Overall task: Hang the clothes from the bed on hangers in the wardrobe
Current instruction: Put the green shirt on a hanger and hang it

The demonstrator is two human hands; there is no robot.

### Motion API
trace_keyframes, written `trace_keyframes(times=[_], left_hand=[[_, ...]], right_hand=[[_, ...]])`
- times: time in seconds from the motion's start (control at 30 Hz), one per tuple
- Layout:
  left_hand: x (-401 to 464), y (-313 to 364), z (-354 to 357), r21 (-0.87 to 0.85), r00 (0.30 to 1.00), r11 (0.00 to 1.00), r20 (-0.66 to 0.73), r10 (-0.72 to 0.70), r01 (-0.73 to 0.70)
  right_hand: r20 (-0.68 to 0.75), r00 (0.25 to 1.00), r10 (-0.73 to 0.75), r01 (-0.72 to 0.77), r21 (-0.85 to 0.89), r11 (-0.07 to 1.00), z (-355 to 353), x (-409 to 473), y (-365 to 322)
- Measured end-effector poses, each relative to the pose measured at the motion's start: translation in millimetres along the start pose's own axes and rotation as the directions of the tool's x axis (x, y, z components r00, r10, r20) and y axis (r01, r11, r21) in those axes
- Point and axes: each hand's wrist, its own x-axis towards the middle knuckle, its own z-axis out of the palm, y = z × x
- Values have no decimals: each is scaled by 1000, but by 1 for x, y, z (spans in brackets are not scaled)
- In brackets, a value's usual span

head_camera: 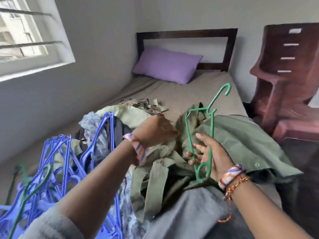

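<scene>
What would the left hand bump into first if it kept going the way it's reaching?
Most likely the olive green garment: the left hand points right and slightly away, already at its folds beside the green hanger. Depth is unclear, so it may already touch the cloth.

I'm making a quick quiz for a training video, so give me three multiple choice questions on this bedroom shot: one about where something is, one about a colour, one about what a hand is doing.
1. Where does the purple pillow lie?
A. at the headboard end of the bed
B. on the plastic chairs
C. under the window

2. What colour is the hanger in the right hand?
A. blue
B. green
C. white

3. What is the left hand doing?
A. resting open on the pillow
B. holding a blue hanger
C. reaching into the olive green garment

Answers:
1 A, the pillow lies against the dark headboard.
2 B, the held hanger is green, while the blue hangers lie piled on the left.
3 C, its fingers sink into the olive cloth in the pile.
</scene>
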Motion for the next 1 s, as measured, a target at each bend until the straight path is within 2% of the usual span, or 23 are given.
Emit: trace_keyframes(times=[0.03, 0.07, 0.13, 0.17, 0.2, 0.33, 0.43, 0.5, 0.57, 0.6, 0.63, 0.73, 0.8, 0.87, 0.9, 1.0], left_hand=[[-5, -20, 2, 150, 999, 988, -4, -34, 34], [-16, -32, 0, 248, 992, 967, 85, -89, 66], [-32, -42, 11, 323, 917, 945, 364, -162, 39], [-34, -47, 22, 324, 874, 945, 444, -197, 48], [-35, -52, 33, 316, 872, 947, 443, -209, 66], [-27, -57, 53, 385, 906, 899, 273, -325, 207], [-16, -47, 45, 413, 938, 889, 183, -293, 197], [4, -45, 27, 377, 966, 892, -39, -255, 251], [36, -49, -1, 300, 906, 890, -356, -231, 345], [51, -48, -17, 282, 858, 875, -455, -238, 393], [63, -44, -30, 283, 834, 862, -493, -246, 421], [91, -35, -49, 336, 895, 873, -394, -211, 353], [103, -39, -53, 286, 915, 909, -353, -194, 303], [111, -44, -55, 151, 890, 922, -353, -288, 358], [113, -43, -56, 156, 887, 905, -322, -332, 395], [112, -37, -57, 207, 870, 864, -304, -388, 458]], right_hand=[[-26, 1000, -1, 1, 12, 1000, -9, 0, -1], [-57, 998, 11, -9, 25, 1000, -17, 0, -2], [-65, 998, 8, -2, 79, 997, -25, 4, 1], [-43, 999, 10, -5, 111, 994, -25, 6, 2], [-28, 1000, 9, -5, 140, 990, -23, 6, 2], [117, 991, -68, 32, 287, 958, -22, 6, -3], [286, 949, -131, 47, 281, 959, -32, 2, -17], [363, 918, -158, 65, 254, 965, -42, -3, -27], [423, 893, -154, 56, 235, 970, -51, -7, -33], [459, 877, -142, 40, 226, 973, -54, -8, -35], [497, 859, -125, 19, 213, 977, -56, -9, -36], [610, 790, -58, -41, 146, 988, -62, -11, -32], [653, 757, -27, -68, 120, 990, -71, -10, -28], [698, 716, 1, -114, 115, 987, -82, -10, -26], [712, 702, 24, -132, 98, 986, -86, -10, -27], [642, 760, 102, -113, -23, 993, -92, -14, -30]])
